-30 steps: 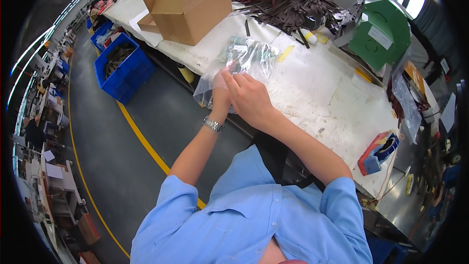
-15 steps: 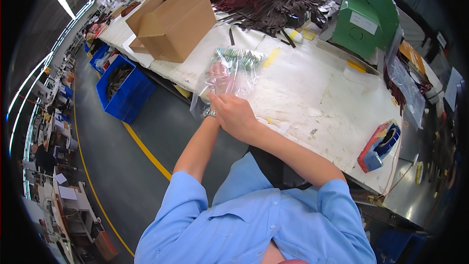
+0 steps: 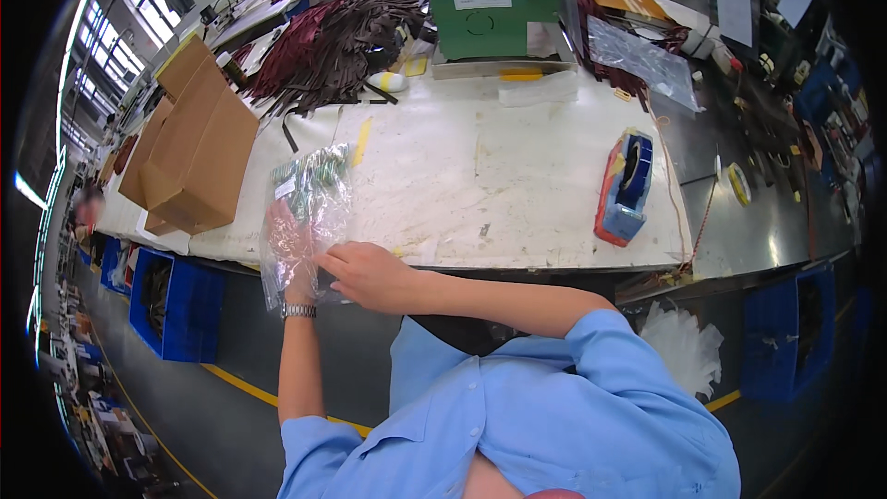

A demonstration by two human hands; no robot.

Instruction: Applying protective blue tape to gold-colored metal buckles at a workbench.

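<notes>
At the near left table (image 3: 517, 176) edge, the left hand (image 3: 294, 254) grips a clear plastic bag (image 3: 309, 199) from behind; the right hand (image 3: 365, 273) pinches its lower edge.

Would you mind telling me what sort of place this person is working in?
Most likely a factory packing or assembly floor. A long white workbench carries a tape dispenser, an open cardboard box and a heap of dark strips, with blue parts bins on the floor beside it.
</notes>
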